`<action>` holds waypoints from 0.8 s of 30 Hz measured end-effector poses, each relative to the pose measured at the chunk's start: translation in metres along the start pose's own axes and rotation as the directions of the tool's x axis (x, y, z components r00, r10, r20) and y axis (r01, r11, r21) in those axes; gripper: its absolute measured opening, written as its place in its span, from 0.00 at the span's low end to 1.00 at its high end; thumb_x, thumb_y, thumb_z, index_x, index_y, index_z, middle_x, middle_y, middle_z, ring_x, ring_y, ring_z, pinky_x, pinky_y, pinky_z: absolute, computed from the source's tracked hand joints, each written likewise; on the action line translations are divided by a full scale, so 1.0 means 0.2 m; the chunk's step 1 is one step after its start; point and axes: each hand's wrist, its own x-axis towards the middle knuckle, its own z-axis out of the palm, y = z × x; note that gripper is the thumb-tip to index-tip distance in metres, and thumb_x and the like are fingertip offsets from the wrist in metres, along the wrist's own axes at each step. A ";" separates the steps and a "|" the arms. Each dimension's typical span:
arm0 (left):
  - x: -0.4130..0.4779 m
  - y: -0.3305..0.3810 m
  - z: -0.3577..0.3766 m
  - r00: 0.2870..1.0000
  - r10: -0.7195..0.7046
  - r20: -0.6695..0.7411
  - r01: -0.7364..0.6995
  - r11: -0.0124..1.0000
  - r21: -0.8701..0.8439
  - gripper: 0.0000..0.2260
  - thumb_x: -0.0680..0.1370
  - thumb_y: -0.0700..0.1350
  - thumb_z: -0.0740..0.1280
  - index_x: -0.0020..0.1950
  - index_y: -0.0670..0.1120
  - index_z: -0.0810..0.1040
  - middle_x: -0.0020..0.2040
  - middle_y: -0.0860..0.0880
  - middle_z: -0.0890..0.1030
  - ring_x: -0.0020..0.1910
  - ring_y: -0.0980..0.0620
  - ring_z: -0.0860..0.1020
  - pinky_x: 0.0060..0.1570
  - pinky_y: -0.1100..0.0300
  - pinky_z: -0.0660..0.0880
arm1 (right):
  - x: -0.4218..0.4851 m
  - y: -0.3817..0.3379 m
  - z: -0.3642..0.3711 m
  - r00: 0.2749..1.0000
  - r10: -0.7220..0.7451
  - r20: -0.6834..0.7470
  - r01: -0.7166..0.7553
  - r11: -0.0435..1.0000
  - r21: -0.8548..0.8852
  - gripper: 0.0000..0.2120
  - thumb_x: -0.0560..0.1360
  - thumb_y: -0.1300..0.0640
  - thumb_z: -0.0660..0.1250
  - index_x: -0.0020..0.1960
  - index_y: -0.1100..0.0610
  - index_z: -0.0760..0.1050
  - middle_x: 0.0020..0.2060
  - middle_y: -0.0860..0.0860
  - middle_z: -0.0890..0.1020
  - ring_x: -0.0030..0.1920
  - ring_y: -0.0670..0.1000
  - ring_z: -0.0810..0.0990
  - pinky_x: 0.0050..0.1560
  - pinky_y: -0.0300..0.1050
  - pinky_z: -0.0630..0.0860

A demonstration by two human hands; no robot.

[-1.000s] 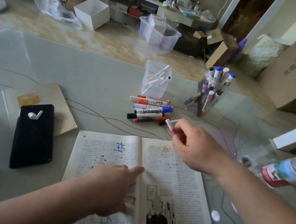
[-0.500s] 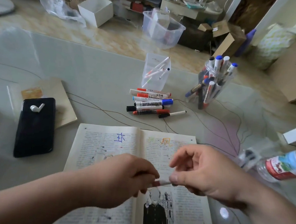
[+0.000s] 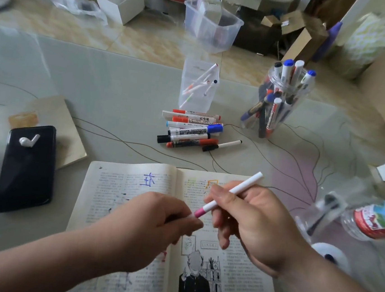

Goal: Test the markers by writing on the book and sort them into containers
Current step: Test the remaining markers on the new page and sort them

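Over the book [image 3: 135,187], we have brought a marker [image 3: 241,186] from the pile [image 3: 188,131], right hand [image 3: 256,225] gripping its barrel, left hand [image 3: 155,224] pinching the pink end, likely uncapping it for testing.

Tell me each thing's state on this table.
Slim white marker with pink end: held by right hand, left hand pinching its pink end.
Printed paper book: open, lying flat.
Square clear plastic container: upright, few slim pens inside.
Round clear plastic jar: upright, packed with markers.
Loose marker pile: lying on table.
Black phone: screen dark, white earbud on top.
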 end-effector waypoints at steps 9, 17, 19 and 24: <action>0.01 -0.18 0.10 0.929 0.351 0.119 -0.366 0.818 0.443 0.17 0.81 0.66 0.53 0.45 0.57 0.74 0.63 0.65 0.76 0.67 0.66 0.68 0.67 0.63 0.66 | 0.19 -0.07 -0.23 0.952 -0.186 -0.244 0.172 0.982 -0.078 0.06 0.73 0.61 0.71 0.38 0.61 0.80 0.29 0.57 0.80 0.30 0.52 0.78 0.31 0.44 0.79; 0.08 -0.17 0.15 0.931 0.013 0.364 -0.254 0.739 0.624 0.17 0.84 0.61 0.51 0.60 0.55 0.74 0.82 0.57 0.43 0.79 0.40 0.34 0.77 0.35 0.40 | 0.27 0.24 -0.10 0.976 -0.123 -0.179 0.037 0.906 -0.422 0.02 0.70 0.59 0.73 0.39 0.55 0.80 0.34 0.65 0.81 0.33 0.64 0.77 0.35 0.64 0.75; 0.08 -0.16 0.15 0.929 0.008 0.369 -0.254 0.740 0.623 0.17 0.84 0.61 0.52 0.61 0.54 0.75 0.82 0.56 0.42 0.78 0.40 0.34 0.77 0.35 0.41 | 0.27 0.25 -0.08 0.974 -0.167 -0.152 0.082 0.889 -0.450 0.04 0.70 0.57 0.75 0.40 0.55 0.81 0.32 0.61 0.82 0.32 0.59 0.78 0.33 0.55 0.74; 0.08 -0.15 0.14 0.929 -0.002 0.369 -0.242 0.752 0.613 0.17 0.84 0.61 0.52 0.61 0.55 0.75 0.81 0.58 0.41 0.78 0.42 0.33 0.78 0.38 0.39 | 0.29 0.25 -0.06 0.983 -0.164 -0.081 0.094 0.832 -0.547 0.05 0.73 0.60 0.75 0.40 0.56 0.81 0.27 0.45 0.79 0.28 0.42 0.74 0.32 0.35 0.69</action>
